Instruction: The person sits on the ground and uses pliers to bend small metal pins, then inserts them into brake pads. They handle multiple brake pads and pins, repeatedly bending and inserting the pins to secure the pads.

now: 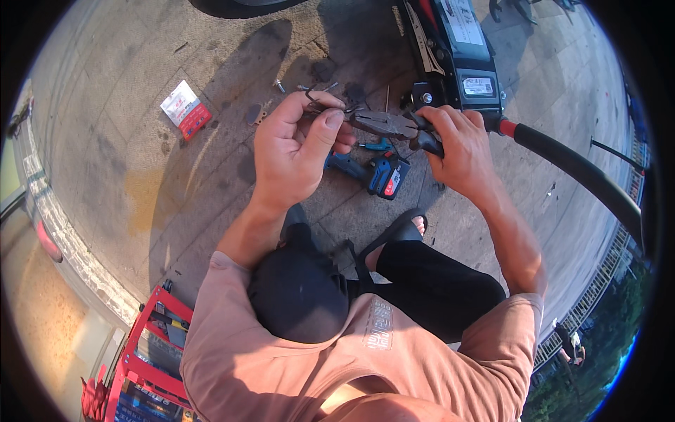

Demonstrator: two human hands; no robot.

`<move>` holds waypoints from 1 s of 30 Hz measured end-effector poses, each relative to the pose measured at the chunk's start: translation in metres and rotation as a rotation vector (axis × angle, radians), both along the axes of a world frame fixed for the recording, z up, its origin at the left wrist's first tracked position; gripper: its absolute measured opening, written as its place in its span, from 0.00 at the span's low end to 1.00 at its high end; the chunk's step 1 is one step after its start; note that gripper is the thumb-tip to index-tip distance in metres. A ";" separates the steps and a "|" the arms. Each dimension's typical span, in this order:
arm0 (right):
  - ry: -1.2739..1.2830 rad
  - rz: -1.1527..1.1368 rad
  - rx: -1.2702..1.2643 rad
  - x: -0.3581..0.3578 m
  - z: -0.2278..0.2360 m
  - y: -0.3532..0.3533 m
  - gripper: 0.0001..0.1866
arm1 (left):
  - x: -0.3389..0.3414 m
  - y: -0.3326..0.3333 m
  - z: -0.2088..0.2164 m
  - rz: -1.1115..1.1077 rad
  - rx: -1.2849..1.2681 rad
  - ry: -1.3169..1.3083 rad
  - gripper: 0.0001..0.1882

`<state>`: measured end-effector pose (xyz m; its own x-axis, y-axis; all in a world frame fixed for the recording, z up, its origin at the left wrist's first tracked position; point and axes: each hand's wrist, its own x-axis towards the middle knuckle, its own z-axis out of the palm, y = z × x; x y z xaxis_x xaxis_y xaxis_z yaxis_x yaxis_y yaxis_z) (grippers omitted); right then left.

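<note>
Thin bent dark metal piece (311, 97): in left hand (288, 144), pinched between thumb and fingers, above the paving (211, 176). Right hand (457, 144): closed around handles of pliers (383, 123), nose pointing at left thumb; whether jaws bite the piece, cannot tell. Below hands: blue-black cordless power tool (380, 174). Beyond: loose bolt (279, 86); to left, red-white packet (186, 109); ahead right, floor jack (471, 53).

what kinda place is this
Probably an outdoor vehicle repair spot: there's a tyre at the top edge, a jack, and a blue power tool on the paving.
</note>
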<state>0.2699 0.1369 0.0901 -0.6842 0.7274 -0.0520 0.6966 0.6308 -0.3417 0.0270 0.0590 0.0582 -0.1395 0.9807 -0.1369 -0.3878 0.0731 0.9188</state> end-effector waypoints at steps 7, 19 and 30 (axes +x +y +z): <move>0.004 0.013 -0.110 -0.003 0.004 0.000 0.31 | -0.005 0.000 -0.001 -0.059 -0.028 -0.035 0.07; -0.137 -0.019 -0.020 -0.004 0.004 -0.005 0.30 | -0.006 0.002 -0.003 -0.055 -0.071 -0.051 0.08; -0.175 0.010 0.013 0.000 0.008 -0.003 0.31 | -0.007 0.004 -0.005 -0.105 -0.100 -0.019 0.07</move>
